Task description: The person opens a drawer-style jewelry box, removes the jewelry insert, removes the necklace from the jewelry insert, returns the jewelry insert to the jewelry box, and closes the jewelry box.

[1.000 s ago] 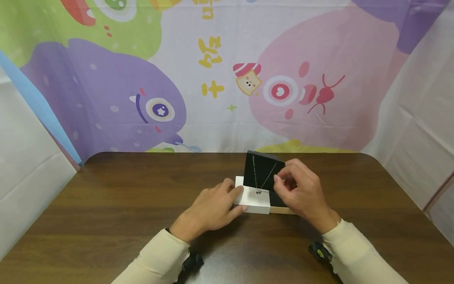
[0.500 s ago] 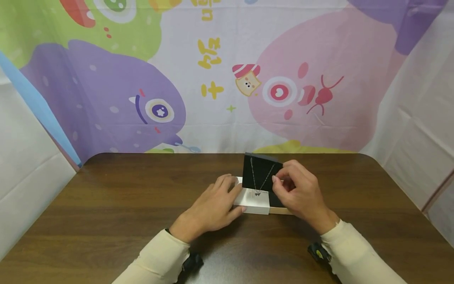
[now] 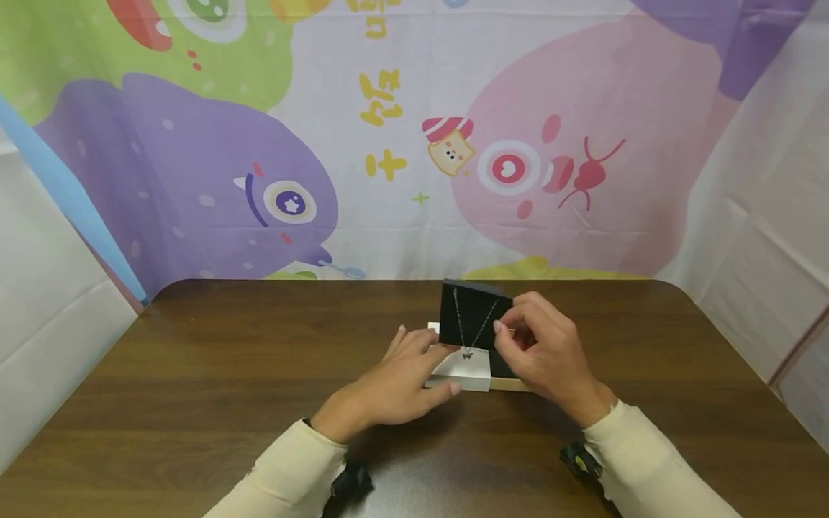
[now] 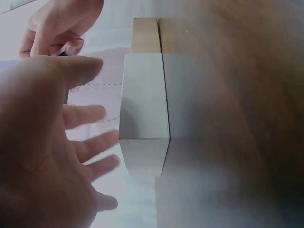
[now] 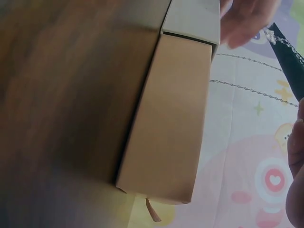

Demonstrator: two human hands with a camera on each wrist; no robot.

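Observation:
In the head view, my right hand [image 3: 547, 349] pinches the right edge of a black jewelry card [image 3: 450, 320] between thumb and fingers. From the card hangs a thin silver-toned necklace [image 3: 468, 355] with a small pendant, dangling in front of the card over the box. Beneath it lies a slide-out box: a white sleeve [image 4: 145, 99] and a tan drawer [image 5: 166, 118] pulled partly out to the right. My left hand [image 3: 401, 378] hovers at the sleeve's left part, fingers spread and extended, fingertips close over its top in the left wrist view.
The box lies on a dark wood-grain table [image 3: 227, 374], nearer its far edge. A small ribbon tab [image 5: 153, 211] sticks out from the drawer's end. Behind the table hangs a cartoon-printed cloth [image 3: 401, 237], with pale cloth at both sides.
My left hand has loosened from the sleeve and spread its fingers, shifting slightly right across the top. The right hand and the card have drifted a little left.

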